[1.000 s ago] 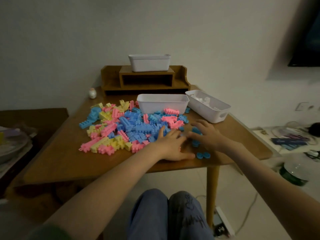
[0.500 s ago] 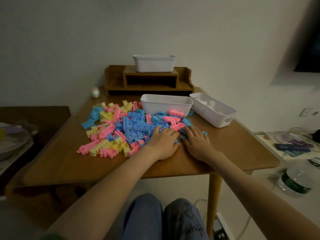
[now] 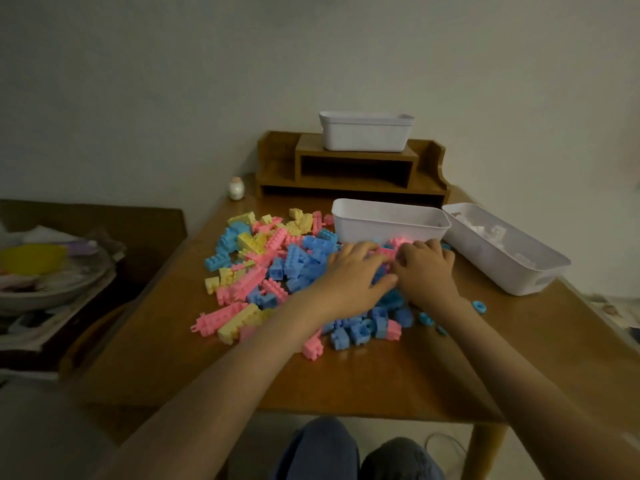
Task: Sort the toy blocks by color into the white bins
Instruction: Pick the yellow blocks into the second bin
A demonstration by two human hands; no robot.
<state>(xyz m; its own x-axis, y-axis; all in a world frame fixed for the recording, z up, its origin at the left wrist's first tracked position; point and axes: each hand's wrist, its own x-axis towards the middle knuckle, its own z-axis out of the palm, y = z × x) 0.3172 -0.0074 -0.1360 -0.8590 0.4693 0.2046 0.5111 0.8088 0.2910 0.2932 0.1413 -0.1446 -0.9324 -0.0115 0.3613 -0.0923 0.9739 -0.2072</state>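
left hand (image 3: pixel 349 275) lies over blocks (image 3: pixel 263 271), those beneath hidden | right hand (image 3: pixel 424 271) fingers (image 3: pixel 420 245): tips buried in the pile, grip unclear | front bin (image 3: pixel 388 230) inside hidden by near wall | shelf bin (image 3: pixel 363 136) inside hidden | right bin (image 3: pixel 491 265) white contents blurred | plates (image 3: pixel 52 289) cut by left edge | floor clutter (image 3: pixel 620 310) at right edge blurred, cropped

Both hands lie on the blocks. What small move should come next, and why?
Probably grip the pink blocks and lift them into the near bin. The left hand and right hand both rest on the pile with those blocks between them, and that bin stands just behind.
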